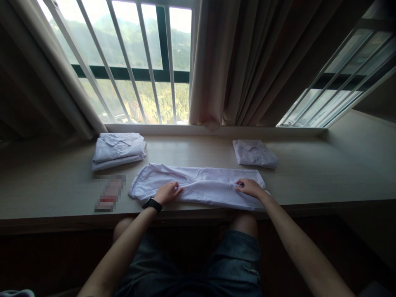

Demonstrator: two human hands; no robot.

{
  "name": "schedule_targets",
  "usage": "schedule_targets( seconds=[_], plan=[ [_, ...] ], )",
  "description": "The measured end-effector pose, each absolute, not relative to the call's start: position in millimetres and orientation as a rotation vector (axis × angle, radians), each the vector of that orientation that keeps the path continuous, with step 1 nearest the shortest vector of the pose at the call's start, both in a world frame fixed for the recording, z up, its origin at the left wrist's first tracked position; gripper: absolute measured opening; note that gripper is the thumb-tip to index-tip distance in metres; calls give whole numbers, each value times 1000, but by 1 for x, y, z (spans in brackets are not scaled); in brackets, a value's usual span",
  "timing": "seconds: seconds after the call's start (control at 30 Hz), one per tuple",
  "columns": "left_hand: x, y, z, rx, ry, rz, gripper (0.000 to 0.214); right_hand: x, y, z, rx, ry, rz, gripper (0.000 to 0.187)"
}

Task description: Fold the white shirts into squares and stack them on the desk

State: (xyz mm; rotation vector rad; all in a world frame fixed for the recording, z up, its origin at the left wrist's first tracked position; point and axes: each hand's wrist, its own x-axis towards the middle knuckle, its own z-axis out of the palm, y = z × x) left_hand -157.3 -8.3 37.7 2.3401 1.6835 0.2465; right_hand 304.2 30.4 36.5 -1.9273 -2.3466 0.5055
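A white shirt [210,187] lies folded into a long strip across the front of the wooden ledge. No collar shows on it. My left hand [168,192], with a black watch at the wrist, rests on its left half, the fingers bent and closed on the cloth. Toward the right end, my right hand [249,187] pinches the same shirt between thumb and fingers. A raised fold of fabric runs between the two hands. Behind it to the left sits a stack of folded white shirts [119,150], a collar on top. One smaller folded white shirt [255,153] lies behind to the right.
A blurred-out flat object [110,194] with a red patch lies left of the shirt. The pale ledge [309,177] ends just in front of my knees. Barred windows [133,62] and hanging curtains [247,62] stand behind it.
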Motion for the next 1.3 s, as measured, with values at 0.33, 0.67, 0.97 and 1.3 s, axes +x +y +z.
schedule_targets(
  seconds=[0.33, 0.67, 0.97, 1.3],
  plan=[
    [-146, -4, 29, 2397, 1571, 324, 31, 159, 64, 43, -1559, -2353, 793, 36],
    [-179, -1, 26, 2423, 1744, 250, 31, 119, 72, 26, -1429, -2270, 836, 17],
    [-179, -13, 8, 2373, 1834, 533, 29, 137, 82, 29, -1530, -2432, 693, 11],
    [-139, 32, 20, 2547, 1517, 590, 41, 276, 57, 33, -1977, -2377, 356, 24]
  ],
)
